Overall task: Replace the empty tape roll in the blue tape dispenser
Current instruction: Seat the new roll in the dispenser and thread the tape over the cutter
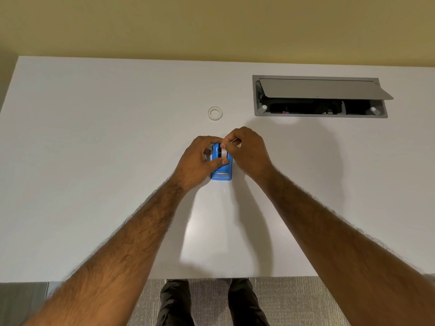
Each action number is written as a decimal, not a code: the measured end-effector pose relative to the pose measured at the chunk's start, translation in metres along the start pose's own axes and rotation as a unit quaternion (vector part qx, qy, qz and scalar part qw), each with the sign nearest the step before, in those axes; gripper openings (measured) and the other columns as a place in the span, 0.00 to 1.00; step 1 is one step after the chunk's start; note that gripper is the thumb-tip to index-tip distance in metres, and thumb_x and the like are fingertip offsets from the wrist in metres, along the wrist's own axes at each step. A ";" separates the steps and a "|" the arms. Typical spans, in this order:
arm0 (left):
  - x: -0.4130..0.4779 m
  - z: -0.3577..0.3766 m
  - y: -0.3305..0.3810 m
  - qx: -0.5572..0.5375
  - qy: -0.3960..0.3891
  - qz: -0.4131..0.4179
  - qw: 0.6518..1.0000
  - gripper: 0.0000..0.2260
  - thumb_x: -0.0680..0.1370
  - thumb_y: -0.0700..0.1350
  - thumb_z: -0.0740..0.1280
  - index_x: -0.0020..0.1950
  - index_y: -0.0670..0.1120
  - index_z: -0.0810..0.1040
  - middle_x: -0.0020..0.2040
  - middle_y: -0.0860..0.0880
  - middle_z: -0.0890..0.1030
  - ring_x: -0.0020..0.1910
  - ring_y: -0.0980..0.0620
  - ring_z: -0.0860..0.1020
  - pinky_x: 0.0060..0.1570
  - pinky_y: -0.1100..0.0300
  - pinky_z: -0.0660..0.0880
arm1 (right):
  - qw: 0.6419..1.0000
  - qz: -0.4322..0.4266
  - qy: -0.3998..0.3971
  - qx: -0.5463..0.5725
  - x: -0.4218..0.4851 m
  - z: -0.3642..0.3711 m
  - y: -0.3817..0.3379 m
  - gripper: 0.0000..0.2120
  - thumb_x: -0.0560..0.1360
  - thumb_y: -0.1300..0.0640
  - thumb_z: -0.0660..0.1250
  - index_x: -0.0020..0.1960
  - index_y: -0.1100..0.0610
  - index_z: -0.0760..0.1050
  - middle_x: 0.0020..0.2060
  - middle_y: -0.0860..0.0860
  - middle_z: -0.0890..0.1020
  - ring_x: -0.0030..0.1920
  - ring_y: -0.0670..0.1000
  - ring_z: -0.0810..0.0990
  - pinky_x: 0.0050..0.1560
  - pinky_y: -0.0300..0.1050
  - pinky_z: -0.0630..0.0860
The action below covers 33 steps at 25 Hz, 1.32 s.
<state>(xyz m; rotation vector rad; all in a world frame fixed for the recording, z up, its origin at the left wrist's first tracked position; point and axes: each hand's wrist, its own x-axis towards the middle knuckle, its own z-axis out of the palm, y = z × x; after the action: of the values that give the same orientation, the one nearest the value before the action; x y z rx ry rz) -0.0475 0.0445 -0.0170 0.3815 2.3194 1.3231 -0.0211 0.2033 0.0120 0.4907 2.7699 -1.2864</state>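
The blue tape dispenser [222, 171] stands on the white table [94, 137] at the centre, its metal cutter end toward me. My left hand [200, 158] wraps its left side, thumb across the top. My right hand [247, 151] pinches a white tape roll [223, 152] that sits in the dispenser's slot; most of the roll is hidden by fingers. A second white ring-shaped tape roll [215, 113] lies flat on the table beyond the hands, untouched.
A recessed cable box [320, 97] with its grey lid propped open is set into the table at the back right. The near table edge runs just above my legs and the grey carpet. A yellow wall stands behind the table.
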 end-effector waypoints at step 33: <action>-0.003 -0.001 -0.003 -0.026 0.010 0.017 0.999 0.20 0.75 0.47 0.75 0.66 0.55 0.77 0.60 0.57 0.78 0.57 0.60 0.77 0.53 0.74 0.70 | 1.000 0.012 -0.009 0.016 -0.006 -0.006 -0.012 0.06 0.75 0.59 0.68 0.49 0.59 0.81 0.42 0.51 0.80 0.42 0.46 0.76 0.38 0.27 0.70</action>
<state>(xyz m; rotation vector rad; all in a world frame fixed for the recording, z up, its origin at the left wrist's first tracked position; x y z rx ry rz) -0.0453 0.0414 -0.0186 0.3941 2.2999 1.4057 -0.0185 0.1996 0.0257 0.5105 2.7241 -1.3253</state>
